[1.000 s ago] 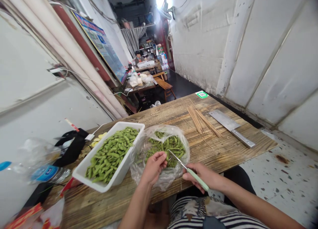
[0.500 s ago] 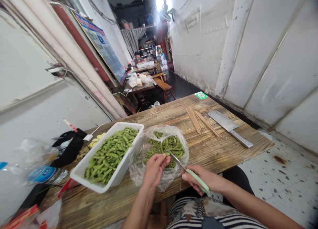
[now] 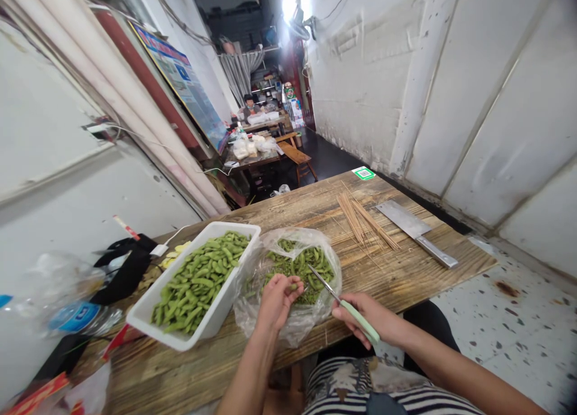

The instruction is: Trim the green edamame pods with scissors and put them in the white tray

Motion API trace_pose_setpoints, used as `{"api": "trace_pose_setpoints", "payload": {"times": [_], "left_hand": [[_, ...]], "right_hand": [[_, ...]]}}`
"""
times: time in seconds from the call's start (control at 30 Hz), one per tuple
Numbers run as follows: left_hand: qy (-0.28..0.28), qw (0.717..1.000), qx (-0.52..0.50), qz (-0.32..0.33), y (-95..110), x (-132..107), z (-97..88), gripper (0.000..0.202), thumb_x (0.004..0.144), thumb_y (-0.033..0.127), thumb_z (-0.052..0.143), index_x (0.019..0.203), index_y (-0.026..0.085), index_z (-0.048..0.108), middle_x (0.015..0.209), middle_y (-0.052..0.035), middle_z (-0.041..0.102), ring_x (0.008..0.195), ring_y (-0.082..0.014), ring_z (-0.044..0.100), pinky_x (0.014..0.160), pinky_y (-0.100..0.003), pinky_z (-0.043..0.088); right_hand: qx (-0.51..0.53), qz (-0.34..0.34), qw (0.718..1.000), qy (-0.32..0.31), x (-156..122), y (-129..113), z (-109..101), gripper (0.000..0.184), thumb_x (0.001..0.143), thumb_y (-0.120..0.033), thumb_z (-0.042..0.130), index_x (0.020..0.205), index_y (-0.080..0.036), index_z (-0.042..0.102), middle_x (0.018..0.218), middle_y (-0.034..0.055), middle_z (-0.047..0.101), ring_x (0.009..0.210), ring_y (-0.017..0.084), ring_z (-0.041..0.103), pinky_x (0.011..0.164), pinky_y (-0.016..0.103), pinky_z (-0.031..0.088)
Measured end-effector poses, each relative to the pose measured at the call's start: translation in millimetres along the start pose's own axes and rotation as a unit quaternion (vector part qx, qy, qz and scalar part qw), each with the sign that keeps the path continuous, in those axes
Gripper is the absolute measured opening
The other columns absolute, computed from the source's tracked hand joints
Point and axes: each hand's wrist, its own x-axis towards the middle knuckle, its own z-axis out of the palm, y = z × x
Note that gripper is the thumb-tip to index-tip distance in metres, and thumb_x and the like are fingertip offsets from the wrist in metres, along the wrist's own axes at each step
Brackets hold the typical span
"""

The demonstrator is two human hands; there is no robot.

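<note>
In the head camera's view, looking forward and down, a person works at a wooden table (image 3: 387,283). The left hand (image 3: 280,295) is just above the near side of a clear plastic bag (image 3: 334,250), its thumb and fingertips pinched together on a single green pod (image 3: 293,287), partly hidden by the fingers. To its right, the right hand (image 3: 363,313) is closed around the pale green handles of a pair of scissors (image 3: 359,322). Their metal blades point far and left, over the bag, with the tips near the left hand but apart from it; whether the blades are fully together is hard to tell.

The bag sits open, with more green pods and small trimmings (image 3: 315,262) inside. Just beside it on the left stands a white rectangular tub (image 3: 220,310), with a broad heap of green pods (image 3: 202,283) in it. To the right of the bag, toward the far side, lies a loose bundle of thin wooden sticks (image 3: 354,217); farther right, a cleaver (image 3: 406,220) lies flat, its handle toward the near right. A green-bordered code card (image 3: 363,173) lies at the far edge. At the left is a blue-labelled bottle (image 3: 79,317). Deep in the room, another person (image 3: 250,107) is at a cluttered table.
</note>
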Motion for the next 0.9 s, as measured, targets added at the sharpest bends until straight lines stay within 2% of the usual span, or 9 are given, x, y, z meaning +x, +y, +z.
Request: {"api": "trace_pose_setpoints", "payload": {"times": [0.07, 0.1, 0.2, 0.33, 0.4, 0.5, 0.6, 0.7, 0.9], "left_hand": [[0.002, 0.989, 0.145, 0.030, -2, 9, -0.7, 0.014, 0.063, 0.028, 0.061, 0.062, 0.018, 0.051, 0.056, 0.0028, 0.058, 0.047, -0.0091, 0.051, 0.049, -0.021, 0.039], [0.003, 0.973, 0.225, 0.048, -4, 13, 0.2, 0.014, 0.063, 0.029, 0.060, 0.061, 0.017, 0.054, 0.052, 0.0033, 0.056, 0.044, -0.0091, 0.047, 0.047, -0.020, 0.034], [0.007, 0.903, 0.419, 0.094, -12, 25, 7.3, 0.019, 0.058, 0.033, 0.066, 0.051, 0.017, 0.058, 0.045, 0.0013, 0.053, 0.045, -0.0115, 0.044, 0.049, -0.022, 0.026], [0.006, 0.843, 0.524, 0.119, -19, 33, 16.5, 0.023, 0.059, 0.029, 0.066, 0.041, 0.019, 0.056, 0.041, 0.0008, 0.048, 0.047, -0.0138, 0.044, 0.052, -0.024, 0.023], [-0.005, 0.848, 0.516, 0.124, -16, 33, 16.6, 0.018, 0.061, 0.026, 0.064, 0.046, 0.018, 0.059, 0.044, 0.0004, 0.052, 0.049, -0.0141, 0.047, 0.052, -0.023, 0.025], [-0.046, 0.866, 0.484, 0.120, -6, 25, 11.8, 0.018, 0.066, 0.032, 0.060, 0.057, 0.017, 0.065, 0.054, -0.0013, 0.061, 0.054, -0.0146, 0.051, 0.054, -0.023, 0.031], [-0.084, 0.911, 0.396, 0.084, 4, 13, 7.7, 0.022, 0.068, 0.036, 0.061, 0.068, 0.015, 0.068, 0.061, -0.0032, 0.065, 0.055, -0.0147, 0.052, 0.055, -0.023, 0.035], [-0.072, 0.946, 0.313, 0.036, 8, 4, 7.4, 0.029, 0.063, 0.035, 0.068, 0.082, 0.014, 0.068, 0.058, -0.0028, 0.066, 0.050, -0.0134, 0.050, 0.051, -0.023, 0.033], [-0.077, 0.952, 0.293, 0.031, 8, -2, 8.1, 0.025, 0.064, 0.039, 0.067, 0.071, 0.014, 0.068, 0.058, -0.0028, 0.065, 0.042, -0.0096, 0.044, 0.045, -0.021, 0.028]], "right_hand": [[-0.003, -0.001, 1.000, 0.001, 0, 0, -2, 0.041, 0.074, -0.055, 0.059, 0.085, -0.017, 0.049, 0.045, -0.0111, 0.040, 0.030, 0.004, 0.038, 0.026, 0.013, 0.036], [-0.005, -0.003, 1.000, 0.001, -1, 0, -2, 0.040, 0.074, -0.055, 0.058, 0.084, -0.017, 0.049, 0.045, -0.0111, 0.041, 0.030, 0.004, 0.038, 0.026, 0.013, 0.036], [-0.008, -0.009, 1.000, 0.000, -1, 2, -2, 0.039, 0.074, -0.054, 0.059, 0.083, -0.017, 0.048, 0.044, -0.0112, 0.040, 0.030, 0.005, 0.038, 0.026, 0.013, 0.036], [-0.031, -0.005, 0.999, 0.010, -2, 3, -2, 0.039, 0.074, -0.055, 0.058, 0.083, -0.018, 0.048, 0.044, -0.0112, 0.039, 0.031, 0.005, 0.037, 0.026, 0.013, 0.035], [-0.053, -0.003, 0.998, 0.014, -4, 4, -4, 0.039, 0.074, -0.054, 0.057, 0.084, -0.018, 0.049, 0.046, -0.0107, 0.039, 0.032, 0.005, 0.038, 0.027, 0.014, 0.036], [-0.094, 0.003, 0.995, 0.007, -7, 5, -7, 0.037, 0.078, -0.054, 0.053, 0.087, -0.018, 0.049, 0.049, -0.0096, 0.041, 0.035, 0.005, 0.040, 0.029, 0.014, 0.038], [-0.126, 0.002, 0.992, -0.001, -9, 7, -8, 0.037, 0.081, -0.055, 0.049, 0.087, -0.018, 0.049, 0.051, -0.0085, 0.043, 0.035, 0.005, 0.043, 0.031, 0.014, 0.038], [-0.137, 0.003, 0.991, -0.001, -8, 7, -7, 0.039, 0.081, -0.056, 0.048, 0.086, -0.017, 0.049, 0.051, -0.0080, 0.043, 0.035, 0.006, 0.043, 0.031, 0.014, 0.038], [-0.135, 0.005, 0.991, -0.004, -5, 1, -3, 0.040, 0.080, -0.056, 0.051, 0.088, -0.017, 0.052, 0.047, -0.0086, 0.041, 0.035, 0.008, 0.042, 0.031, 0.016, 0.036]]}}
